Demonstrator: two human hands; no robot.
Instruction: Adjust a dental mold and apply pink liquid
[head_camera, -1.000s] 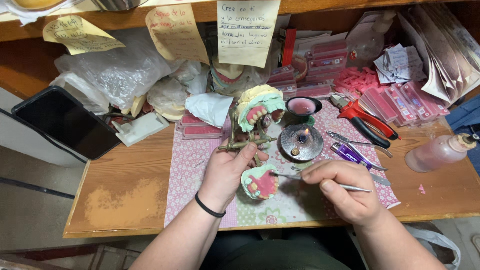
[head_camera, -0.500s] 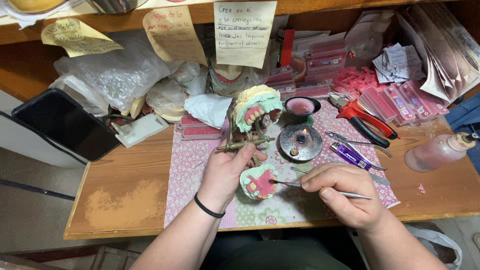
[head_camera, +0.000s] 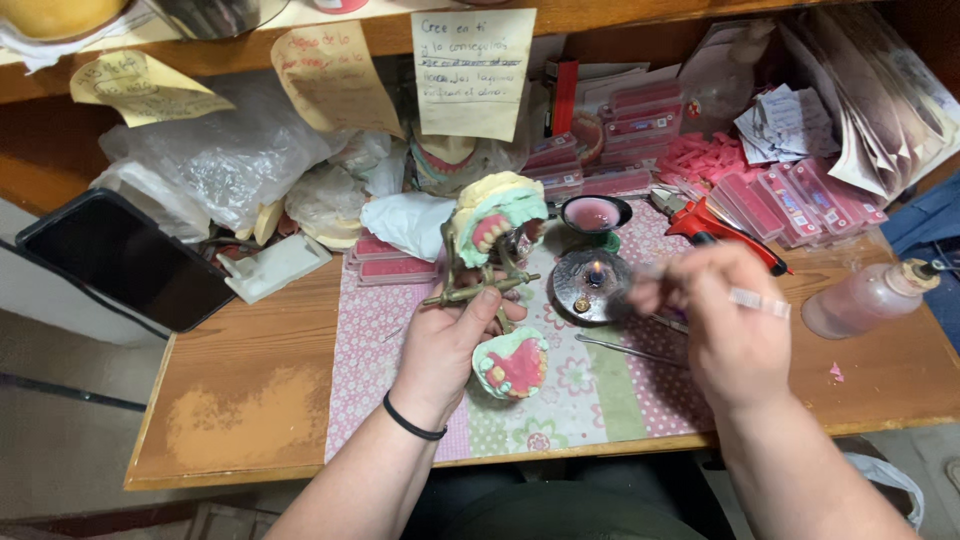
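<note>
The left hand (head_camera: 452, 345) grips an open articulator (head_camera: 490, 262) whose lower denture model (head_camera: 513, 365) rests near the tabletop's (head_camera: 250, 400) near edge. The right hand (head_camera: 722, 318), blurred, pinches a thin tool toward the burner (head_camera: 592, 283) flame. Best to warm only the tip, keeping the left hand steady.

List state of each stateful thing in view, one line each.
Articulator: hinged open, upper cast tilted back, held by left hand.
Lower cast: teeth up, on the mat.
Burner: lit, small flame.
Right hand: blurred, holding a thin tool near the flame.
Phone: screen dark.
Bottle: on its side, stoppered.
</note>
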